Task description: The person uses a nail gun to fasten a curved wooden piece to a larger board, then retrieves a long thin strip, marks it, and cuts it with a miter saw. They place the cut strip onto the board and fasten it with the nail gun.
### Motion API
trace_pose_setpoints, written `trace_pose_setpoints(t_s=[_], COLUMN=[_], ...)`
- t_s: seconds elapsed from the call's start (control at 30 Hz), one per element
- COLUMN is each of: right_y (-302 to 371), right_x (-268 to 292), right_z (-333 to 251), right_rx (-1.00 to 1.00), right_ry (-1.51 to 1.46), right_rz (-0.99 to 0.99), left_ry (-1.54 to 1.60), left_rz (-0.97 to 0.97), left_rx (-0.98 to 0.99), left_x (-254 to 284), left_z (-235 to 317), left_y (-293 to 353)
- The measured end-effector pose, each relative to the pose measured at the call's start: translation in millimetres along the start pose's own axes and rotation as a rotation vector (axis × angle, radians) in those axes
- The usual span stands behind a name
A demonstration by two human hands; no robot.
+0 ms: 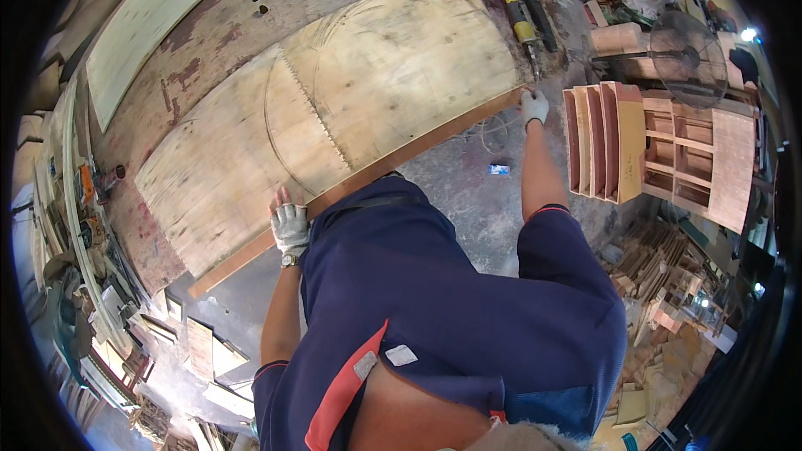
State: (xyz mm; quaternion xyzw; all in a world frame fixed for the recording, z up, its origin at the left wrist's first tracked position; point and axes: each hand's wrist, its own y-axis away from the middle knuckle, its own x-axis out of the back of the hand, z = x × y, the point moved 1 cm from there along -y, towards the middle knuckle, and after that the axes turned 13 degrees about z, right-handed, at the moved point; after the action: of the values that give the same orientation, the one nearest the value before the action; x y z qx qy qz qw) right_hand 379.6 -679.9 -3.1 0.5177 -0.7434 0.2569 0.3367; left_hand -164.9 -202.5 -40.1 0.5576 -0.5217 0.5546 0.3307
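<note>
Head view: the body (409,284) partly hides the brown edge (426,145) of the board (409,58), left hand (290,227) spread on it, right hand (535,105) at its right end, pinching or not I can't tell.

I read greyish white on the gloves (291,234) of both left hand (290,224) and right hand (534,106). Plywood board (401,67), beyond left hand: pale tan, dark curved lines, jagged seam pattern. Edge strip (418,144) between hands: reddish brown. Power tool (511,0), just beyond right hand: yellow-green and black. Small box (499,170), nearer me than right hand: blue and white. Shirt (434,284), nearer than both hands: navy, coral-red placket (344,405).
</note>
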Motion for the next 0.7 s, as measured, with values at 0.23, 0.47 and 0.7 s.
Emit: trace_pose_setpoints(t_s=[0.23, 0.47, 0.7], right_y=[1, -7, -34], right_x=[16, 16, 15], right_z=[0, 5, 21], right_rx=[-0.190, -0.226, -0.179], right_ry=[-0.119, -0.220, -0.159], right_rz=[-0.134, -0.238, -0.288], left_ry=[0.035, 0.185, 0.223], left_rz=[0.013, -0.211, 0.038], left_rx=[0.007, 0.131, 0.119], left_x=[3, 35, 43], left_z=[-1, 6, 7], left_y=[-4, -15, -21])
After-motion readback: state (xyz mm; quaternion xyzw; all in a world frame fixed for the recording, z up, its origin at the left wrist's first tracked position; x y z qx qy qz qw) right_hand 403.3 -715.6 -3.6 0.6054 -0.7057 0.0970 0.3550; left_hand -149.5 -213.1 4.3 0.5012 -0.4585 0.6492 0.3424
